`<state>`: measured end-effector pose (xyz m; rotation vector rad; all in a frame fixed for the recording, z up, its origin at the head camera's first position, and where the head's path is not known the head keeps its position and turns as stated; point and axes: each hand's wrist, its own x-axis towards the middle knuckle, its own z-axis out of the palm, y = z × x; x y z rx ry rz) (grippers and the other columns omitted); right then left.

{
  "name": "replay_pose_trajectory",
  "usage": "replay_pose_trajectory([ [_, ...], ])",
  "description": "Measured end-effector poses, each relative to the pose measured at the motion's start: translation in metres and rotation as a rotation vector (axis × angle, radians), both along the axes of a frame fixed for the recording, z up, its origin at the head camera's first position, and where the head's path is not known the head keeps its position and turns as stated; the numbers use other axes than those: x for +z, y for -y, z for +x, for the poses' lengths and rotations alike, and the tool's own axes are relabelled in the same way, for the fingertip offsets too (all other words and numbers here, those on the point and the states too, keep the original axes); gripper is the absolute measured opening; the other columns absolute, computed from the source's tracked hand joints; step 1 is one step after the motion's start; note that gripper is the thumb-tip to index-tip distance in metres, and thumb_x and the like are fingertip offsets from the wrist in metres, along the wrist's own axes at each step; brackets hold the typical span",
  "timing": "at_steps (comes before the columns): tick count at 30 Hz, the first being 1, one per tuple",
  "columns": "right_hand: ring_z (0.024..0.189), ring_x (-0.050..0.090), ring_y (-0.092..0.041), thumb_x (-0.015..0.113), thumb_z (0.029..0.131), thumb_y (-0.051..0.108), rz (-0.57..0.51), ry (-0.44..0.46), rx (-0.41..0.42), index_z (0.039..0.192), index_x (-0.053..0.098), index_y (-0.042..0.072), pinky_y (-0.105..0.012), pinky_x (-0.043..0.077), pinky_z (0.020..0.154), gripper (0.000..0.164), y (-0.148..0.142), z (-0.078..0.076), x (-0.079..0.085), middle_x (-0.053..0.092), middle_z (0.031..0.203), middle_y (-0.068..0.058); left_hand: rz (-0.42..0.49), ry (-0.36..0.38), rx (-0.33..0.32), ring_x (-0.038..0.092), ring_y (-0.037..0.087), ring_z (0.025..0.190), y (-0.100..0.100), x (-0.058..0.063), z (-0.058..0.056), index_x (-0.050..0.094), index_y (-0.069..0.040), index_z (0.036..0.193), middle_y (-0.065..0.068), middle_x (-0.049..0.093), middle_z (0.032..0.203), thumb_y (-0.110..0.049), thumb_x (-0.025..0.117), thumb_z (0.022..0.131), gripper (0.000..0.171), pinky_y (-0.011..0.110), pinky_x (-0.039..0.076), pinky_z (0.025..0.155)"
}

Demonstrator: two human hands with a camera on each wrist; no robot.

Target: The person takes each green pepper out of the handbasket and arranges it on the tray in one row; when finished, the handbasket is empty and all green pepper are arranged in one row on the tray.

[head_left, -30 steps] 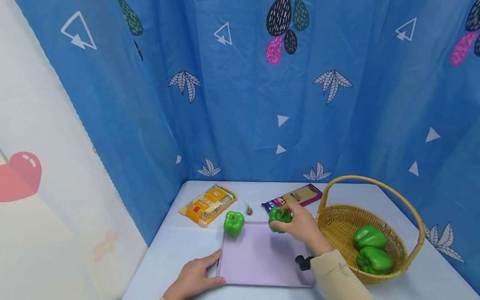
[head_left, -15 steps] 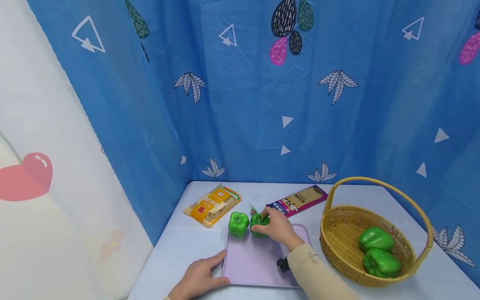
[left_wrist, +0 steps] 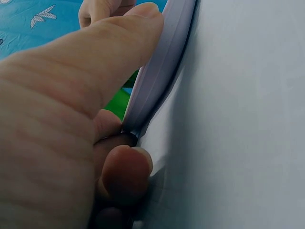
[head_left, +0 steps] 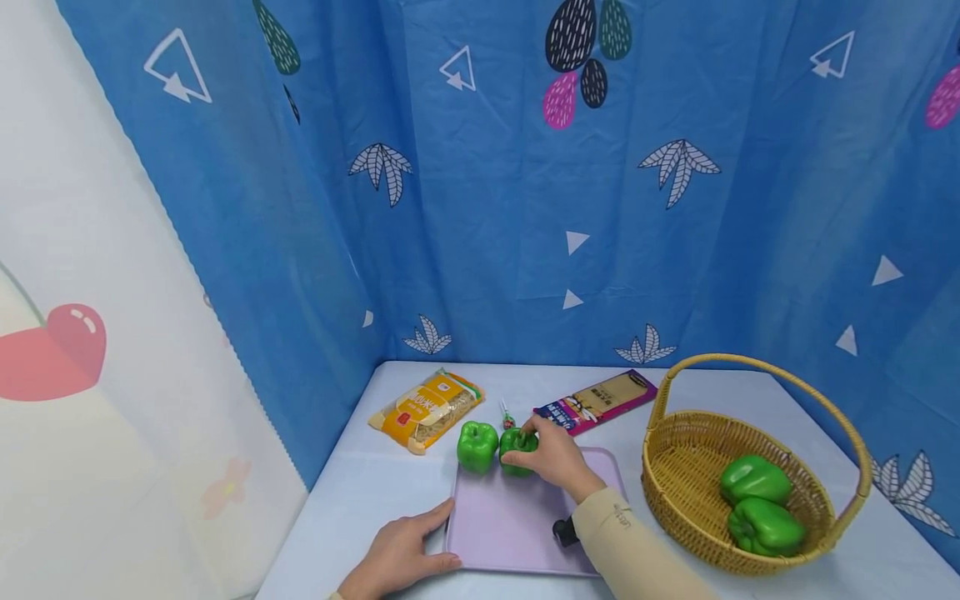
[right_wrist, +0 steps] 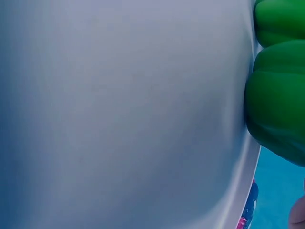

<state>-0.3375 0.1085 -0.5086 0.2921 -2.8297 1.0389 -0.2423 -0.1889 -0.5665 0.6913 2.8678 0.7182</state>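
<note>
My right hand (head_left: 558, 458) grips a green bell pepper (head_left: 513, 462) from above at the far edge of the pale purple tray (head_left: 517, 533). A second green bell pepper (head_left: 477, 447) sits just left of it, at the tray's far left corner. In the right wrist view the held pepper (right_wrist: 279, 100) rests against the tray's rim, its neighbour (right_wrist: 281, 21) close beside it. My left hand (head_left: 401, 550) holds the tray at its near left side. The left wrist view shows the thumb on the rim (left_wrist: 162, 62) and the other fingers curled at its side.
A wicker basket (head_left: 682, 525) with a tall handle stands at the right, holding two green bell peppers (head_left: 761, 500). Behind the tray lie an orange food bag (head_left: 431, 411), a lollipop (head_left: 507, 417) and a flat purple packet (head_left: 596, 402). A blue curtain (head_left: 495, 208) backs the table.
My right hand has carried its bell pepper leftward along the tray's far edge, up beside the other pepper. The left hand keeps its place on the tray. The view has shifted slightly.
</note>
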Motion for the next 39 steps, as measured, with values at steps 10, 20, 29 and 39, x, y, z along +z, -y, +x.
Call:
replay_pose_trajectory([
  [10, 0.084, 0.059, -0.016, 0.09, 0.072, 0.056, 0.01, 0.009, -0.011, 0.112, 0.061, 0.015, -0.039, 0.056, 0.074, 0.064, 0.003, -0.003, -0.003, 0.068, 0.1, -0.002, -0.002, -0.006, -0.007, 0.064, 0.024, 0.128, 0.001, -0.001, 0.0, 0.05, -0.018, 0.154, 0.002, 0.061, 0.147, -0.081, 0.062, 0.082, 0.097, 0.045, 0.057, 0.101],
  [20, 0.091, 0.064, -0.018, 0.089, 0.073, 0.058, 0.023, 0.003, -0.021, 0.116, 0.061, 0.016, -0.044, 0.058, 0.081, 0.066, 0.005, -0.001, -0.004, 0.07, 0.108, -0.004, 0.008, 0.013, -0.001, 0.064, 0.025, 0.129, 0.0, -0.002, -0.001, 0.049, -0.019, 0.154, 0.003, 0.061, 0.147, -0.081, 0.063, 0.082, 0.096, 0.047, 0.056, 0.102],
  [29, 0.108, 0.067, -0.028, 0.087, 0.076, 0.058, 0.009, -0.023, -0.013, 0.128, 0.061, 0.012, -0.052, 0.058, 0.092, 0.074, 0.0, 0.003, -0.006, 0.069, 0.125, -0.008, 0.024, 0.034, 0.008, 0.062, 0.024, 0.131, -0.001, -0.004, -0.002, 0.049, -0.02, 0.154, 0.002, 0.06, 0.148, -0.079, 0.064, 0.082, 0.095, 0.047, 0.056, 0.103],
  [39, 0.098, 0.068, -0.027, 0.076, 0.088, 0.057, -0.036, -0.164, -0.089, 0.127, 0.067, 0.012, -0.044, 0.06, 0.08, 0.06, -0.062, 0.021, 0.036, 0.07, 0.123, -0.006, 0.022, 0.049, 0.009, 0.061, 0.026, 0.132, -0.001, -0.003, -0.002, 0.05, -0.018, 0.154, 0.002, 0.06, 0.149, -0.079, 0.065, 0.081, 0.097, 0.047, 0.055, 0.104],
])
